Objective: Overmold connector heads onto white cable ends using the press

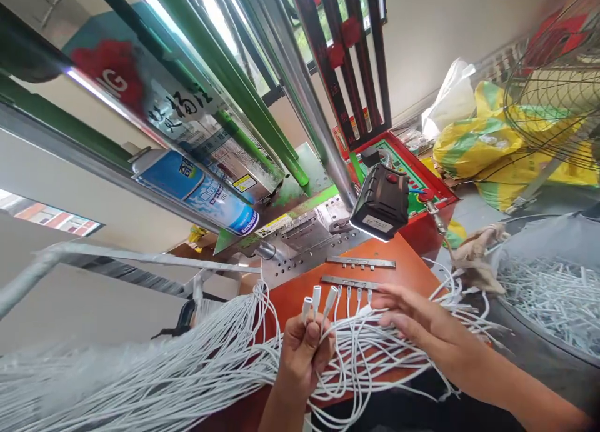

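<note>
My left hand (307, 351) is closed around white cables, with three white plug ends (317, 299) standing up above the thumb and fingers. My right hand (417, 319) is held out over the heap of white cables (356, 351), fingers stretched and thumb apart. Its fingertips are close to the right end of a metal strip (349, 283), from which several cable ends hang in a row. Whether those fingertips touch a cable, I cannot tell. A second metal strip (360, 262) with small teeth lies just behind, on the orange-brown tabletop (407, 263).
A machine with a perforated metal plate (300, 257) stands behind the strips, a spray can (197, 191) on its left. A black lamp-like box (382, 200) hangs over the table. A long cable bundle (187, 357) spreads left; a bin (553, 344) of white scraps stands right.
</note>
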`<action>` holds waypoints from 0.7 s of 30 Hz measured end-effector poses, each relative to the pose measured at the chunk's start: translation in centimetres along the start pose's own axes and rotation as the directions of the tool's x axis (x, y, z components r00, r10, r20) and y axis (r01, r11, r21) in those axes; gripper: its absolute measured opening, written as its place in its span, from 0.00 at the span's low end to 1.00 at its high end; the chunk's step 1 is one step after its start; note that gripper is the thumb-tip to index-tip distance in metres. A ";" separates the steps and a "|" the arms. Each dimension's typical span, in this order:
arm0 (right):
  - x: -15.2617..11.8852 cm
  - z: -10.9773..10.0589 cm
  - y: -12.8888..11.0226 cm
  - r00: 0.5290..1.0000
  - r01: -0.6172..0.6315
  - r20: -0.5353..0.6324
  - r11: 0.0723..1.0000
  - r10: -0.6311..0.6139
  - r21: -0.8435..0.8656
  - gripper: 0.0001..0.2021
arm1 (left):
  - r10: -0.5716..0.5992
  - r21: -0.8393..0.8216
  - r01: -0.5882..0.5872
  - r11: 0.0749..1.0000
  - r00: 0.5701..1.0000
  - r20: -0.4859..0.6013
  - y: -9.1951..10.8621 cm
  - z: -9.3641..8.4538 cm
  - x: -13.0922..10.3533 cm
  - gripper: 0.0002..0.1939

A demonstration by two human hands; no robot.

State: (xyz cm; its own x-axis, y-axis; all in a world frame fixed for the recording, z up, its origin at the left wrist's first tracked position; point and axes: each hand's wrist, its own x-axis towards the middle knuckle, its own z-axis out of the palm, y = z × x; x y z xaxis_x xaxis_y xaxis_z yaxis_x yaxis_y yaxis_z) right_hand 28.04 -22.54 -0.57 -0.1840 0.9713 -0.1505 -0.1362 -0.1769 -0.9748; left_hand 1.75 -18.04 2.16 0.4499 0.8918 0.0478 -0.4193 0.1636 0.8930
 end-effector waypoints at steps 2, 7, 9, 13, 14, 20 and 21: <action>1.7 2.5 -0.7 0.996 0.006 0.090 0.992 -0.018 0.124 0.25 | -0.001 0.023 0.002 1.000 1.000 -0.014 0.2 -0.1 -0.4 0.13; 2.8 3.9 -2.0 0.996 0.046 0.060 0.974 -0.061 0.224 0.17 | -0.013 0.073 0.021 0.997 0.994 -0.108 0.8 -0.4 -1.4 0.15; 2.5 3.8 -2.1 0.998 0.048 0.032 0.973 -0.057 0.226 0.17 | -0.030 0.075 0.041 0.996 0.989 -0.148 0.9 -0.4 -1.6 0.15; 2.0 3.9 -1.7 1.000 0.023 0.007 0.961 -0.026 0.274 0.15 | -0.069 0.062 0.091 0.994 0.955 -0.288 0.9 -0.3 -1.9 0.16; 1.8 3.9 -1.6 1.000 0.011 0.007 0.955 -0.014 0.297 0.15 | -0.077 0.061 0.101 0.993 0.946 -0.315 1.0 -0.3 -1.9 0.16; 1.2 4.1 -1.7 1.000 -0.017 -0.013 0.940 0.023 0.340 0.16 | -0.132 0.098 0.177 0.979 0.928 -0.349 1.4 0.1 -1.9 0.19; 1.2 4.1 -1.7 1.000 -0.012 -0.021 0.947 0.020 0.322 0.16 | -0.134 0.110 0.183 0.977 0.926 -0.352 1.3 0.2 -2.0 0.19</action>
State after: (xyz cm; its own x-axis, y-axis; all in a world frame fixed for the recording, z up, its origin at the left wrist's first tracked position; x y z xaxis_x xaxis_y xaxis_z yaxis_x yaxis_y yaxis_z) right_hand 24.07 -21.76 1.63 -0.1664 0.9707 -0.1732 -0.4406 -0.2303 -0.8677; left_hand 0.48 -19.71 3.35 0.1952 0.9526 -0.2332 -0.2404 0.2770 0.9303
